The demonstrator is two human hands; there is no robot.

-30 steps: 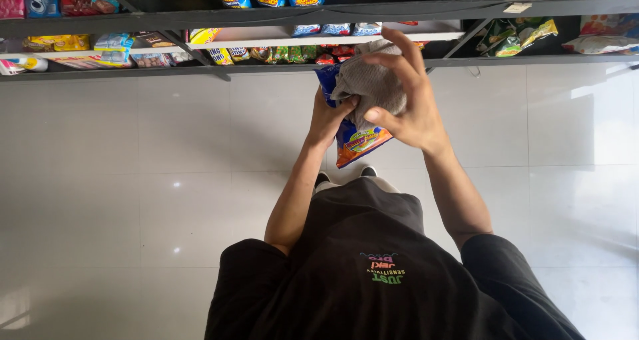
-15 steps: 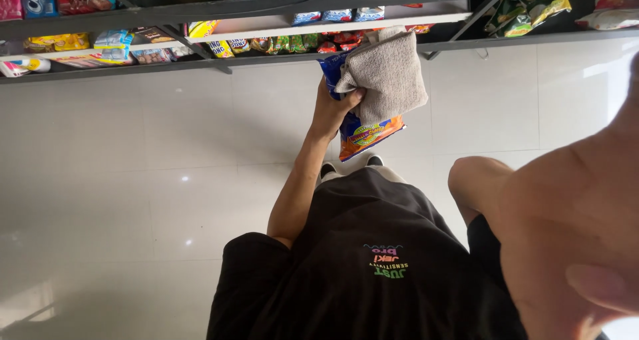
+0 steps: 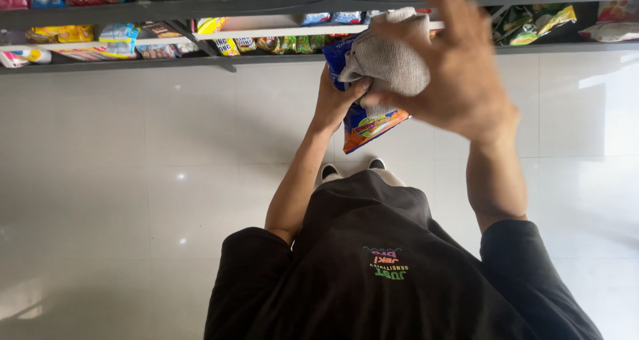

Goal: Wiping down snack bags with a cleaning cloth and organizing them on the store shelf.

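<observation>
Head view, looking down past the body toward a shop floor and shelving. Left hand (image 3: pixel 338 100) raised in front of the shelf, fingers clamped on a blue and orange snack packet (image 3: pixel 365 123), thumb pressed across its front; packet held upright in the air, clear of the shelf, just before the front edge of the lower shelf board (image 3: pixel 133 61). Grey cloth (image 3: pixel 391 60) bunched against the upper front of the packet, covering its top half. Right hand (image 3: pixel 459 73) laid over the cloth from the right, fingers spread apart and reaching upward, thumb bearing against the cloth's lower edge; palm side hidden, so whether the cloth is gripped or merely pressed cannot be told. Hand slightly blurred.

Shelving along the top of the view: dark metal upper shelf edge (image 3: pixel 266 4) carrying further coloured packets, lower board lined with small wrapped packets toward its left end (image 3: pixel 60 33) and green packets toward its right end (image 3: pixel 532 21). White tiled floor (image 3: pixel 133 200) below. Dark shirt (image 3: pixel 373 267) with a small coloured print in the foreground; two shoe tips (image 3: pixel 353 170) showing beneath the packet.
</observation>
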